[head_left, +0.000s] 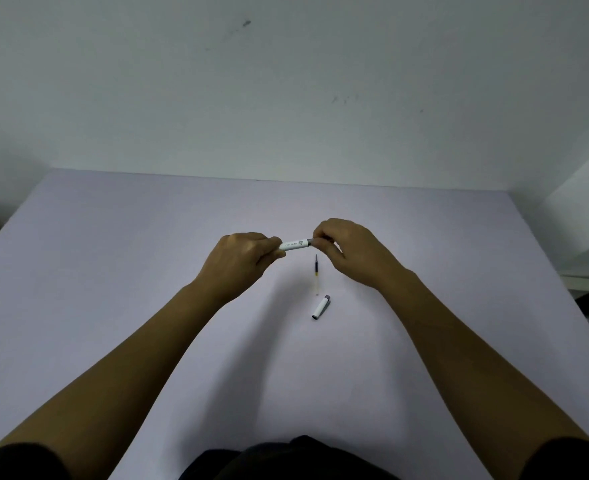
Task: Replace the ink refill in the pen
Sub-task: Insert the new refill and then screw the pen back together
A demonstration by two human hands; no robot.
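Both hands meet above the middle of the table (113,271), holding the pen (296,244) between them. The left hand (241,258) has its grip closed round the pen's white barrel at the 9 o'clock end; the right hand (348,249) pinches the darker grey section at the 3 o'clock end with its fingertips. The pen lies nearly level, tilted slightly up toward the right hand, and is raised off the surface.

Just below the pen, toward 6 o'clock, the refill (316,274) lies flat on the table, running roughly 12 to 6, dark at its far end, with a yellow band and a clear tube nearer the person. It is apart from both hands. Beside its near end, at about 5 o'clock, lies the cap (321,306), white with a purple tip, slanted and not touching the refill as far as can be told.

The table is pale lilac. Its far edge runs across at 12 o'clock against a pale wall (286,81); the left edge slants away toward 8 o'clock and the right edge toward 4 o'clock. Wide bare surface lies on every side of the hands, most of it at 9 o'clock and toward the person. Both forearms reach in from 7 and 5 o'clock, with dark sleeves (16,462) at the lower corners.
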